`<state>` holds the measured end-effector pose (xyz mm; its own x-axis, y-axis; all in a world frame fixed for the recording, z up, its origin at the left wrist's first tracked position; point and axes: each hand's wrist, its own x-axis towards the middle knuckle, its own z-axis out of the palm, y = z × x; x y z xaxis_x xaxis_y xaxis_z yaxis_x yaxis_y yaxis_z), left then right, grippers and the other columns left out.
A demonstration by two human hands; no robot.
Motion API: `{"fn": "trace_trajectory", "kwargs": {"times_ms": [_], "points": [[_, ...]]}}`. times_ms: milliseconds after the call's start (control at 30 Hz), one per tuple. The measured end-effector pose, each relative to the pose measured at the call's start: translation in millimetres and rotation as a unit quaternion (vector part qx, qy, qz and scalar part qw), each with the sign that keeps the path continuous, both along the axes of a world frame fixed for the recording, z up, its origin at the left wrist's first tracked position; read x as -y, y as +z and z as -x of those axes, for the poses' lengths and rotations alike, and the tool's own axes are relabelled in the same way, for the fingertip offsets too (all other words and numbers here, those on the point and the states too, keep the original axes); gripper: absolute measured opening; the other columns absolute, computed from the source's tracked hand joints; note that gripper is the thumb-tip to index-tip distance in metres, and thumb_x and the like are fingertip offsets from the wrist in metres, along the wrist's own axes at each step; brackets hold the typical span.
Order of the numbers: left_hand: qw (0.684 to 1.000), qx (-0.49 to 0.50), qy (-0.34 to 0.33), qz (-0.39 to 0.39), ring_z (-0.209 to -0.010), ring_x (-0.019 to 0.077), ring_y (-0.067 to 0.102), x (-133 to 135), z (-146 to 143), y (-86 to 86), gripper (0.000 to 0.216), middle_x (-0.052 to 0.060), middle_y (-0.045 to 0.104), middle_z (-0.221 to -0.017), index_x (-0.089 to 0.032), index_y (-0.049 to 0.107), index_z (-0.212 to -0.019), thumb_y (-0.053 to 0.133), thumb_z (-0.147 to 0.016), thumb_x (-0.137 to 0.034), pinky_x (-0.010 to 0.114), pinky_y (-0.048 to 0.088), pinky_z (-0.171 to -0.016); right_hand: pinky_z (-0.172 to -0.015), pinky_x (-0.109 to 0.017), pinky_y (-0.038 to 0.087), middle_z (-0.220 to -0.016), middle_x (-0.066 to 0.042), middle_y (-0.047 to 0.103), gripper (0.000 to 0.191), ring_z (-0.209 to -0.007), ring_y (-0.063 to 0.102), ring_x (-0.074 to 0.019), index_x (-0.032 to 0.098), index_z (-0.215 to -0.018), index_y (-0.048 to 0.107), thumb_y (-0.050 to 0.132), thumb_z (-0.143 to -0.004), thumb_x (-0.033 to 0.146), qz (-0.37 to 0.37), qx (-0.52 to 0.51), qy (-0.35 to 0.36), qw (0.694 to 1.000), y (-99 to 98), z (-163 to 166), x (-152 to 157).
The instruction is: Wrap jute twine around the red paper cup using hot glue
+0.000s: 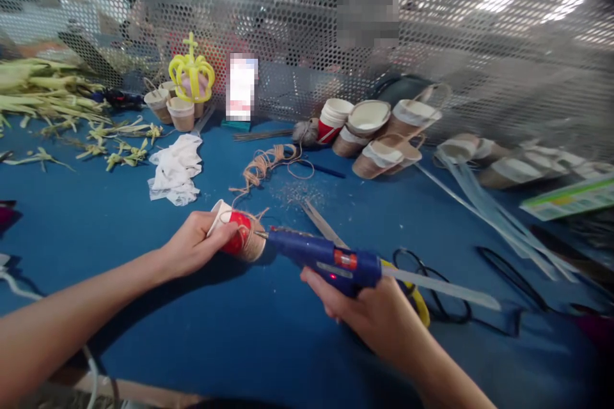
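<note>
My left hand (196, 244) is closed around a red-and-white paper cup (238, 234) tipped on its side, its base end wrapped in brown twine. My right hand (355, 300) grips a blue hot glue gun (321, 255), with a red light lit on its body. A long translucent glue stick (446, 286) sticks out of its back. The nozzle meets or nearly meets the twine on the cup; I cannot tell whether it touches. Loose brown twine (261, 166) trails from the cup to a tangle behind it. Partly hidden behind the gun lie scissors (323, 223) with yellow handles.
Twine-wrapped cups (378, 156) stand and lean at the back right, near spare glue sticks (494, 204). A crumpled white cloth (176, 169) lies left of the twine. Dried plant husks (43, 96), a yellow crown (190, 77) and a perforated metal screen (288, 25) are farther back. Black cable (432, 287) loops at right.
</note>
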<state>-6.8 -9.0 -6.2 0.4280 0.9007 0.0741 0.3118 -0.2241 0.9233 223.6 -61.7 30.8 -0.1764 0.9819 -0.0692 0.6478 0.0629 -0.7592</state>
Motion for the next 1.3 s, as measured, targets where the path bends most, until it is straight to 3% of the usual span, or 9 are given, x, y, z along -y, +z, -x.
{"fn": "trace_trajectory", "kwargs": {"times_ms": [67,167,333,500,667,967,1300], "points": [[0.998,0.035,-0.007,0.045,-0.067,0.0144,0.056,0,-1,0.1,0.036,0.005,0.065,-0.073,-0.01,0.064,-0.076,0.038,-0.084,-0.034,0.023,0.046,-0.062,-0.037,-0.021,0.04,-0.039,0.004,0.049,0.02,-0.035,0.048,-0.0106,0.02,-0.063,0.059,0.053,-0.073,0.036,-0.052,0.014,0.015,0.998,-4.1,-1,3],[0.994,0.06,0.031,0.087,-0.061,0.0133,0.056,-2,-2,-2.7,0.038,0.004,0.065,-0.067,-0.009,0.065,-0.071,0.041,-0.082,-0.036,0.022,0.046,-0.058,-0.041,-0.022,0.043,-0.042,0.003,0.051,0.02,-0.038,0.051,-0.0115,0.021,-0.063,0.059,0.054,-0.074,0.037,-0.111,0.008,-0.033,0.993,-7.9,-4,2],[0.985,0.084,0.083,0.122,-0.053,0.0105,0.053,-4,-3,-7.5,0.035,0.002,0.063,-0.059,-0.009,0.064,-0.064,0.046,-0.078,-0.036,0.02,0.043,-0.053,-0.046,-0.023,0.045,-0.046,0.003,0.053,0.021,-0.041,0.052,-0.0111,0.02,-0.07,0.059,0.05,-0.08,0.035,-0.121,-0.027,-0.104,0.987,-1.1,-3,1],[0.987,0.099,0.044,0.116,-0.061,0.0134,0.058,0,-5,-0.4,0.033,0.004,0.067,-0.067,-0.01,0.066,-0.071,0.044,-0.08,-0.034,0.023,0.047,-0.06,-0.042,-0.024,0.044,-0.046,0.002,0.054,0.023,-0.042,0.054,-0.0134,0.021,-0.065,0.058,0.052,-0.077,0.039,-0.138,0.017,-0.004,0.99,-11.0,-3,6],[0.996,0.057,0.03,0.057,-0.061,0.0126,0.06,3,-5,4.4,0.034,0.002,0.068,-0.066,-0.012,0.068,-0.07,0.041,-0.083,-0.029,0.019,0.046,-0.055,-0.036,-0.024,0.041,-0.04,0.002,0.049,0.028,-0.04,0.053,-0.0151,0.022,-0.063,0.057,0.05,-0.076,0.046,-0.158,0.084,0.007,0.984,-29.2,-8,7],[0.997,0.061,-0.001,0.038,-0.068,0.0119,0.062,4,-5,4.3,0.033,0.005,0.071,-0.08,-0.013,0.069,-0.084,0.04,-0.085,-0.029,0.018,0.048,-0.059,-0.053,-0.024,0.047,-0.063,0.0,0.062,0.016,-0.057,0.059,-0.0146,0.022,-0.073,0.055,0.047,-0.079,0.034,-0.146,0.102,0.072,0.981,-7.9,0,1],[0.998,0.04,0.02,0.044,-0.06,0.0115,0.06,3,-5,4.3,0.036,0.004,0.07,-0.07,-0.012,0.069,-0.071,0.039,-0.084,-0.029,0.019,0.047,-0.054,-0.054,-0.022,0.044,-0.065,0.001,0.058,0.006,-0.057,0.054,-0.0119,0.021,-0.075,0.052,0.051,-0.079,0.024,-0.127,0.07,0.107,0.984,-14.0,-2,4]]}}
